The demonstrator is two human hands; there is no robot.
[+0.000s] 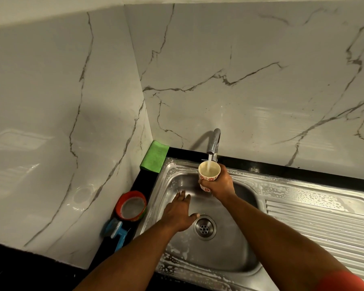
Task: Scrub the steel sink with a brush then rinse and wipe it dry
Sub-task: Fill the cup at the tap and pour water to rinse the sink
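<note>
The steel sink (235, 261) has soapy foam on its rim and on the ribbed drainboard (315, 219). My right hand (220, 185) grips a white cup with red flowers (208, 172) under the tap (214, 143), and running water falls into the cup. My left hand (178, 213) lies flat with straight fingers on the basin's left wall, just left of the drain (204, 227). A blue brush (116, 232) lies on the black counter left of the sink. A folded green cloth (155, 156) sits in the back left corner.
A red-rimmed round container (131, 206) stands on the black counter strip (144, 179) between the brush and the cloth. Marble-patterned walls close in at the left and the back. The drainboard stretches to the right.
</note>
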